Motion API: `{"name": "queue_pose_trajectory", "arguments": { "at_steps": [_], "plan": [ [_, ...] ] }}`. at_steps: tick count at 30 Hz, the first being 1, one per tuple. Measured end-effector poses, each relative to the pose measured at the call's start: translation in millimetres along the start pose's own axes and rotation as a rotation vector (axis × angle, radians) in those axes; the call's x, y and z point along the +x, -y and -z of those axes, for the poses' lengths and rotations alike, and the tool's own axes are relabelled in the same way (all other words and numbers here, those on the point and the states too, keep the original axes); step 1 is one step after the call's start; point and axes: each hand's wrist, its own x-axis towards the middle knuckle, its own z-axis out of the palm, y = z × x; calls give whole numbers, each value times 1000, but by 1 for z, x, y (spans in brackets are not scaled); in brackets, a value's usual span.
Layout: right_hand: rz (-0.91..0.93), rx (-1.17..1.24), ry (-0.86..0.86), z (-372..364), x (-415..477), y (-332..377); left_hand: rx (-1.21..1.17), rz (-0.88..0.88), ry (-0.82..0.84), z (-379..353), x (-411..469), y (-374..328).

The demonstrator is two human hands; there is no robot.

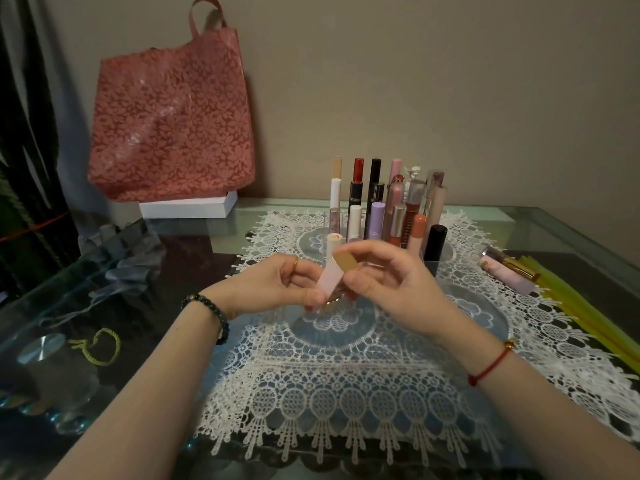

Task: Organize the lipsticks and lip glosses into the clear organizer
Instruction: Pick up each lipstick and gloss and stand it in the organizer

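Note:
Both hands hold a pale pink lipstick [331, 277] with a gold end above the lace mat. My left hand [277, 289] pinches its lower part; my right hand [388, 282] grips its gold upper end. Just behind them stands the clear organizer [429, 263], filled with several upright lipsticks and lip glosses [388, 206]. Two more tubes, a pink one [509, 277] and a gold one [519, 266], lie on the mat's right edge.
A white lace mat [346, 375] covers the glass table [554, 223]. A red floral bag [173, 112] on a white box [187, 206] stands at back left. Yellow sticks [588, 313] lie at right; a green cord bracelet [100, 346] and metal disc [41, 348] at left.

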Motion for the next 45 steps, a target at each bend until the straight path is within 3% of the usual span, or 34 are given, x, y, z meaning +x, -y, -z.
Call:
{"name": "queue_pose_trajectory", "arguments": {
  "at_steps": [8, 14, 17, 21, 29, 45],
  "plan": [
    [16, -93, -114, 14, 2, 8, 25, -105, -67, -10, 4, -2],
    [56, -140, -406, 43, 7, 13, 64, -286, -581, -8, 10, -3],
    [72, -256, -480, 52, 8, 10, 93, -249, -721, -7, 14, 3],
    [31, -331, -525, 61, 9, 6, 293, -102, -659, -11, 18, 13],
    [8, -451, -507, 70, 7, 1, 395, -19, -529, -24, 20, 17],
    [-98, -547, -378, 63, 5, -20, 459, 8, -518, -24, 22, 21]
  ]
}}
